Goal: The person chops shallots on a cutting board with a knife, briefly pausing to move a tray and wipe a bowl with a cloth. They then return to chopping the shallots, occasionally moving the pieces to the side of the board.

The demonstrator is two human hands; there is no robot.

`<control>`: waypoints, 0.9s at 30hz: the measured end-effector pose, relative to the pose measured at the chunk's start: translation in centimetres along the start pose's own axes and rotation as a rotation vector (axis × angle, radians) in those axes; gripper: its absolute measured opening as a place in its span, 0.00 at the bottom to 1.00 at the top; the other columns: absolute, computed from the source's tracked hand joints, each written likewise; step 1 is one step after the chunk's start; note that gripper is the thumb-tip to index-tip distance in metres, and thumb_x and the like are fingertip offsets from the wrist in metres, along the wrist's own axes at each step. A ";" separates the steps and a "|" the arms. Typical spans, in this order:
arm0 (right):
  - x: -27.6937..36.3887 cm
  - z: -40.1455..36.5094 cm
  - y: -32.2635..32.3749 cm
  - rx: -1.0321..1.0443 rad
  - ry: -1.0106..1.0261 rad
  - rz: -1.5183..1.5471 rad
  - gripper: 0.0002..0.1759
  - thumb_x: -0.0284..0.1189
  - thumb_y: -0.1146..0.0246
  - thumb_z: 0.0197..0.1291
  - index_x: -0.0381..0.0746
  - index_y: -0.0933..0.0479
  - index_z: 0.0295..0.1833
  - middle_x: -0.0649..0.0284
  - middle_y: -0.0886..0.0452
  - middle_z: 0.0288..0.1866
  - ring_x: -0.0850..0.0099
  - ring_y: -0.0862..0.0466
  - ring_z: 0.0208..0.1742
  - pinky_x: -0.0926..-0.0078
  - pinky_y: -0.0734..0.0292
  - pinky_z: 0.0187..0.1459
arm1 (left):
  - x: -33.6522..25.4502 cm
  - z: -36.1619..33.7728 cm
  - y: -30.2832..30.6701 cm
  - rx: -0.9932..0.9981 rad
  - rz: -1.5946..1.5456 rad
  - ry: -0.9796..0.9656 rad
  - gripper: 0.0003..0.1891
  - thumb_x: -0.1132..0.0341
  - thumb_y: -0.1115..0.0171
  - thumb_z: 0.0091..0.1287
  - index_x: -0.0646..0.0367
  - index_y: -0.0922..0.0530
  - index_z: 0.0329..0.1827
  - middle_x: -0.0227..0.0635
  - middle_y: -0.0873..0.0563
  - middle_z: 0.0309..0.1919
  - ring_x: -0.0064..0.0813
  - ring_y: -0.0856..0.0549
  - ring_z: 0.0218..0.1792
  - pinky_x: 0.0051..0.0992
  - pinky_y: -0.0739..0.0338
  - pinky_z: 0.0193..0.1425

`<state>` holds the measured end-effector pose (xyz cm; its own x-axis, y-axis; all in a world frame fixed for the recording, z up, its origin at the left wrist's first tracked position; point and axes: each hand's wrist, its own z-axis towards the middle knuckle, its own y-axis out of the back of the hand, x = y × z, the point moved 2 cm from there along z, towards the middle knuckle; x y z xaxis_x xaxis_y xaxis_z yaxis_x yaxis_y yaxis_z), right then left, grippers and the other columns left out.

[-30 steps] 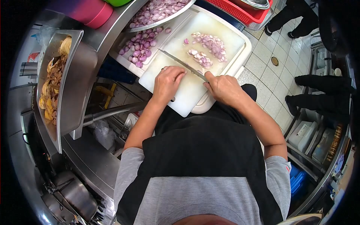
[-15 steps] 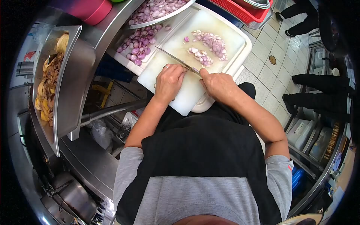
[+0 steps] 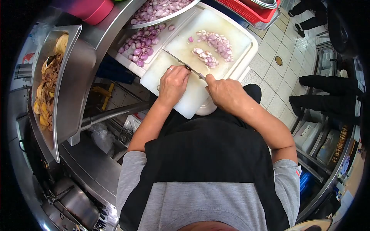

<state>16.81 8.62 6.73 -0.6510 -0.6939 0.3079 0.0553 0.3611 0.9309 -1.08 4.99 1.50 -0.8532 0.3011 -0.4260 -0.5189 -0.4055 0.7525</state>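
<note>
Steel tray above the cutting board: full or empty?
Full, as far as it shows: pink onion slices cover the steel tray up to its rim.

The cutting board (image 3: 189,103) is bare along its near edge, between the body and the left hand (image 3: 173,82) and right hand (image 3: 225,92). Farther out, the knife (image 3: 179,61) slants across it, sliced shallots (image 3: 217,43) fill the right part, and peeled shallots (image 3: 140,43) border the left.

Steel counter (image 3: 111,29) w/ cutting board (image 3: 185,98)
</note>
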 end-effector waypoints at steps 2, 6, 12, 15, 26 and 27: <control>-0.6 1.1 -1.9 -0.056 0.013 0.019 0.07 0.27 0.48 0.65 0.33 0.32 0.43 0.49 0.17 0.23 0.51 0.14 0.27 0.53 0.20 0.27 | 0.0 0.0 0.0 -0.011 0.007 -0.011 0.05 0.75 0.31 0.56 0.60 0.18 0.34 0.36 0.14 0.34 0.38 0.16 0.38 0.34 0.21 0.43; -0.6 1.4 -0.9 -0.065 0.032 0.034 0.06 0.26 0.48 0.64 0.33 0.32 0.43 0.49 0.17 0.23 0.52 0.14 0.27 0.53 0.20 0.27 | 0.0 -0.1 0.1 0.004 -0.009 0.009 0.06 0.76 0.31 0.56 0.60 0.18 0.35 0.37 0.14 0.35 0.41 0.16 0.39 0.36 0.22 0.44; -0.2 1.3 -2.0 -0.119 0.045 0.009 0.06 0.25 0.48 0.64 0.34 0.32 0.42 0.49 0.17 0.23 0.52 0.13 0.28 0.54 0.19 0.28 | 0.1 -0.2 -0.1 -0.013 0.012 0.001 0.05 0.77 0.31 0.56 0.60 0.18 0.35 0.37 0.14 0.35 0.40 0.16 0.38 0.36 0.22 0.43; -0.4 1.8 -1.1 -0.051 0.016 0.041 0.06 0.25 0.46 0.63 0.34 0.32 0.43 0.49 0.17 0.24 0.52 0.13 0.29 0.55 0.19 0.29 | 0.0 -0.3 0.1 -0.010 -0.010 -0.003 0.05 0.77 0.31 0.56 0.61 0.18 0.34 0.38 0.14 0.34 0.40 0.16 0.38 0.35 0.21 0.44; 0.2 1.1 -0.3 -0.053 0.009 0.056 0.07 0.28 0.48 0.67 0.34 0.32 0.44 0.48 0.17 0.24 0.51 0.13 0.29 0.54 0.19 0.29 | 0.0 -0.3 0.0 -0.035 0.018 -0.004 0.06 0.77 0.30 0.54 0.60 0.18 0.34 0.36 0.15 0.33 0.39 0.16 0.37 0.33 0.22 0.44; 0.3 0.8 0.1 -0.012 -0.003 0.027 0.08 0.28 0.48 0.67 0.34 0.32 0.44 0.49 0.17 0.24 0.51 0.13 0.28 0.54 0.19 0.29 | -0.1 -0.3 0.0 -0.036 0.013 -0.004 0.06 0.77 0.30 0.54 0.60 0.18 0.34 0.36 0.15 0.33 0.39 0.16 0.37 0.33 0.22 0.44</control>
<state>16.03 8.93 6.79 -0.6517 -0.6817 0.3325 0.0822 0.3723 0.9244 -0.99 4.72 1.37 -0.8598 0.2987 -0.4142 -0.5092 -0.4400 0.7397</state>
